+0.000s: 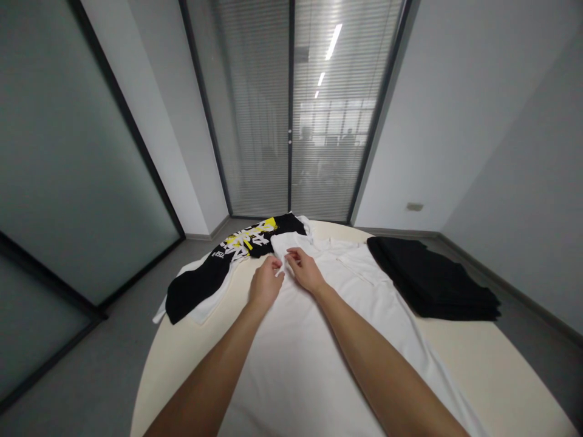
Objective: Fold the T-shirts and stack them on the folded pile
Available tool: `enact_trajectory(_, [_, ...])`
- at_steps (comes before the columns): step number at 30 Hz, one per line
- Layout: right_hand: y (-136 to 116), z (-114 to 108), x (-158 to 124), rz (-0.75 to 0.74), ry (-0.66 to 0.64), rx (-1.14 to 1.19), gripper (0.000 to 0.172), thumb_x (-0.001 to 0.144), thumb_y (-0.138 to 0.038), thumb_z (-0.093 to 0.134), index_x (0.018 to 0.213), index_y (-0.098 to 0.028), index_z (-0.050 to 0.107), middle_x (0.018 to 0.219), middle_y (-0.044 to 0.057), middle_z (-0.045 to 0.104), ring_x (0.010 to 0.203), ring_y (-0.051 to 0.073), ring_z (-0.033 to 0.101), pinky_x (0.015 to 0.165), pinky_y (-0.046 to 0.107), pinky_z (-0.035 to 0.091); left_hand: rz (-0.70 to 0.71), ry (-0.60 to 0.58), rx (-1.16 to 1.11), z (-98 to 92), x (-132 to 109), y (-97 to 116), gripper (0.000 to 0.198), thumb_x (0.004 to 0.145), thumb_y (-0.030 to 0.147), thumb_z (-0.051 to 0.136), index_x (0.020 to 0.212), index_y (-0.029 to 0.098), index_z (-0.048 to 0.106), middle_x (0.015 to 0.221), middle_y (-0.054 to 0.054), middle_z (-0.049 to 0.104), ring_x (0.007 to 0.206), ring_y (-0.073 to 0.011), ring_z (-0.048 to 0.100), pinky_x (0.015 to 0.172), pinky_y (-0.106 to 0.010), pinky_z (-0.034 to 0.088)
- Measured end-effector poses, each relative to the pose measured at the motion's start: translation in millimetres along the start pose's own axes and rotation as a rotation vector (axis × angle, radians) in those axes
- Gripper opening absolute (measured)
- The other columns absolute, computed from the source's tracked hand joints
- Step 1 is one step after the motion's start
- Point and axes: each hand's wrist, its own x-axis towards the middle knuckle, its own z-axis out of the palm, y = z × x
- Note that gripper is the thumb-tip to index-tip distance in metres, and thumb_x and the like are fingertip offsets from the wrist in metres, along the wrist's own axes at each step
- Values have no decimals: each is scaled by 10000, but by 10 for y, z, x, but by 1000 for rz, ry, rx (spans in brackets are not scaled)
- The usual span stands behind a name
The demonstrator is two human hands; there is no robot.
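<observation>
A white T-shirt [310, 358] lies spread over the round table, its near part running out of the bottom of the view. My left hand [266, 282] is at the shirt's left edge by the sleeve, with thumb and fingers closed on the cloth. Just to its right, my right hand [306, 270] rests on the same area of the shirt. Its fingers are bent and appear to pinch the fabric, though the fingertips are small in view. Some wrinkles and a folded line show on the shirt's far right part.
A pile of black and white clothes [200, 288] with yellow and white print lies along the table's left far edge. At the right sits a stack of folded black cloth [432, 279]. The cream table [492, 370] has a curved edge. Glass panels with blinds [255, 121] stand beyond.
</observation>
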Motion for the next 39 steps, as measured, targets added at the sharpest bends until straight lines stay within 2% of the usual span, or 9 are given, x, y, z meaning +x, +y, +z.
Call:
enact_trajectory(7, [-8,-29,1,31,8,-18,288,933,-362,569,1169,-202,611,960,41,722,873,164,666,807,287,503,23,-127,67,44,-55,55,160,771,83,671,781,214,580,813,-1,710,804,-165,681,743,-243,477])
enact_trajectory(11, [-27,-40,-8,6,-4,-126,278,897,-346,624,1131,-196,634,1046,59,709,863,168,652,822,300,500,35,-214,134,8,-82,106,189,711,58,687,721,210,575,765,13,680,762,-162,649,704,-239,448])
enact_trajectory(16, [-43,-46,-21,-106,-6,-264,291,873,-313,667,1134,-184,650,1113,84,667,957,190,622,913,327,480,44,-300,225,-71,-124,151,180,684,102,725,731,209,589,749,8,666,734,-174,633,672,-247,419])
enact_trajectory(22, [-23,-19,-17,-161,-43,-391,288,901,-313,649,1148,-166,664,1180,114,628,1117,215,584,1012,338,432,18,-345,307,-164,-146,183,171,688,139,726,707,221,577,779,-25,692,792,-213,658,703,-271,430])
enact_trajectory(26, [-56,13,-11,-169,-118,-499,280,953,-289,562,1178,-159,667,1167,120,664,1121,214,586,995,319,421,15,-400,272,-232,-98,153,192,659,145,748,697,223,577,833,-22,722,809,-205,675,700,-255,446])
enact_trajectory(30, [-183,20,65,-91,-188,-606,281,962,-326,542,1165,-171,660,1107,116,706,1049,218,622,918,307,435,36,-474,214,-304,-62,107,193,652,118,728,663,215,562,768,3,701,767,-186,664,655,-234,437])
enact_trajectory(33, [-320,53,190,8,-210,-670,326,931,-414,582,1127,-163,654,1069,147,720,976,247,660,829,324,459,62,-559,183,-375,-59,114,205,647,82,689,618,206,528,650,39,630,659,-149,609,593,-216,397])
enact_trajectory(36, [-451,150,310,125,-190,-753,416,900,-494,607,1131,-149,636,1056,192,721,952,291,682,785,359,473,89,-669,168,-459,-62,155,228,622,49,662,572,198,497,527,79,500,528,-111,491,519,-213,331])
enact_trajectory(39, [-536,276,369,200,-148,-803,377,893,-425,621,1151,-150,631,1097,213,709,1010,316,681,814,382,478,104,-770,161,-527,-57,196,208,599,34,657,560,191,527,503,86,476,499,-102,458,493,-212,310])
